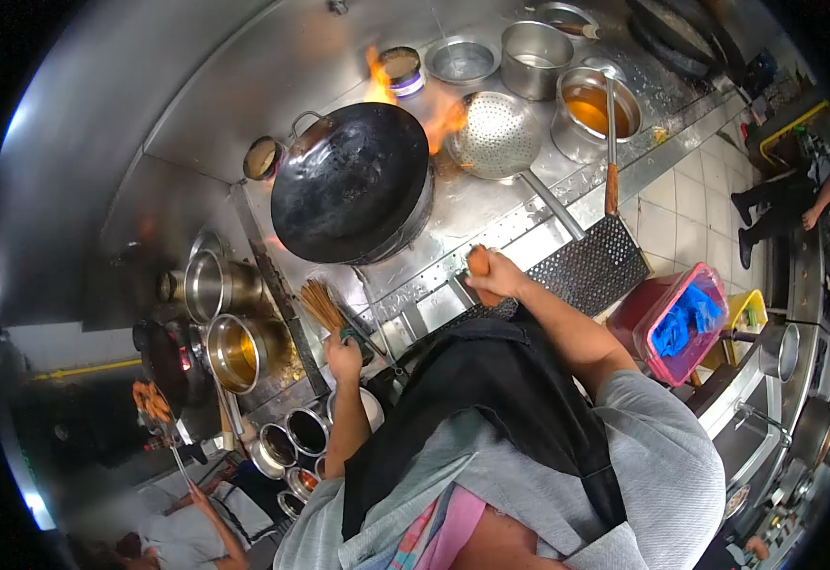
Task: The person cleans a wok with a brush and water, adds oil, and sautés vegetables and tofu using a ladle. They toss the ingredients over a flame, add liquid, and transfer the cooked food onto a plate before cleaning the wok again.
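Observation:
My left hand [343,359] is closed around a bamboo wok brush [320,306], its bristles pointing up and away from me. My right hand [500,277] grips a brown wooden handle [477,259]; what it belongs to is hidden. Ahead of both hands a large black wok [343,176] sits tilted on the burner, with flames [377,78] rising behind it and at its right. Its inside looks dark and wet. Neither hand touches the wok. A perforated strainer [496,135] lies to its right, handle toward me.
At the back right stand a steel pot [536,59] and a pot of orange liquid [581,133] with a ladle [611,142] across it. A pink bin [638,318] is at my right. On the left, a co-worker [210,527] lifts fried food [152,403] beside another wok.

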The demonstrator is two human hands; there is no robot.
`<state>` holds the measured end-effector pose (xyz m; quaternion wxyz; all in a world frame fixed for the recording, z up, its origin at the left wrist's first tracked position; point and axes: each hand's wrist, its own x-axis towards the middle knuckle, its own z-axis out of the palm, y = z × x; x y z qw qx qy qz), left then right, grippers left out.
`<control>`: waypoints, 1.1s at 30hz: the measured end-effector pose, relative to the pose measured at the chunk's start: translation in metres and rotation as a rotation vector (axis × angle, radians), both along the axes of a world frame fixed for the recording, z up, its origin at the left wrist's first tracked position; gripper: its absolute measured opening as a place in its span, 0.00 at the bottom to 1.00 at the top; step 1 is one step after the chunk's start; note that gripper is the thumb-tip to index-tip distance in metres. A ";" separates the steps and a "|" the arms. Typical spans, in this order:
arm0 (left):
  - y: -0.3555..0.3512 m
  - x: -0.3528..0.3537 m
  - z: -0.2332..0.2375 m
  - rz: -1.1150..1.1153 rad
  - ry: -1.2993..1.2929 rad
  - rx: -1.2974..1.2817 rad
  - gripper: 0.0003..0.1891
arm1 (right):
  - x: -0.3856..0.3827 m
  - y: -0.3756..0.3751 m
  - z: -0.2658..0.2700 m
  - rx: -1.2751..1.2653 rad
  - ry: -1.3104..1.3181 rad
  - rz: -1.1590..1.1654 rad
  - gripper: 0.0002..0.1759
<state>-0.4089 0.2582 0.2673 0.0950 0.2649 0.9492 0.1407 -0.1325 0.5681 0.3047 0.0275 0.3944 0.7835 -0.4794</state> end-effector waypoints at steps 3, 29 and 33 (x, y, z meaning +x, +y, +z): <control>0.010 0.016 0.024 -0.097 0.077 0.138 0.19 | 0.021 -0.014 -0.041 0.191 -0.048 0.012 0.52; -0.076 0.162 0.095 0.019 -0.642 -0.097 0.12 | 0.030 0.004 -0.293 -2.044 0.991 -0.771 0.25; -0.064 0.153 0.098 0.051 -0.649 -0.138 0.11 | 0.023 0.000 -0.288 -2.111 1.102 -0.784 0.29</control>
